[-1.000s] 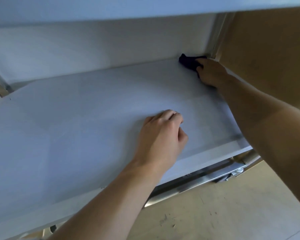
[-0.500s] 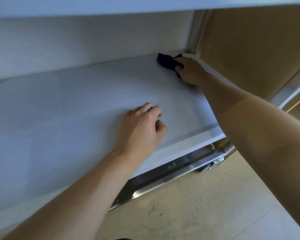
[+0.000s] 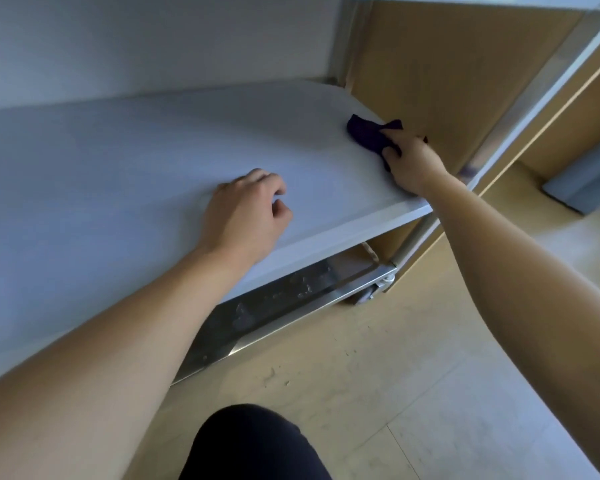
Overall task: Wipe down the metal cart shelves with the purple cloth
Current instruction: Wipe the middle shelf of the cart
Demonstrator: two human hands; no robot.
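Observation:
The cart's middle metal shelf (image 3: 118, 174) fills the left and centre of the view, pale grey and flat. My right hand (image 3: 411, 164) presses the bunched purple cloth (image 3: 368, 135) onto the shelf along its right edge, partway between the back corner and the front. Part of the cloth is hidden under my fingers. My left hand (image 3: 246, 213) rests on the shelf near its front edge, fingers loosely curled, holding nothing. The shelf above (image 3: 499, 0) shows as a strip along the top.
A lower shelf (image 3: 284, 299) of shiny metal shows below the front edge, with a caster (image 3: 371, 292) at its right corner. A wooden panel (image 3: 447, 81) stands right of the cart. My knee (image 3: 253, 445) is at bottom centre over the pale floor.
My right hand has drawn the cloth from the back right corner forward along the shelf's right edge. The view has pulled back and down. My left hand stays in place.

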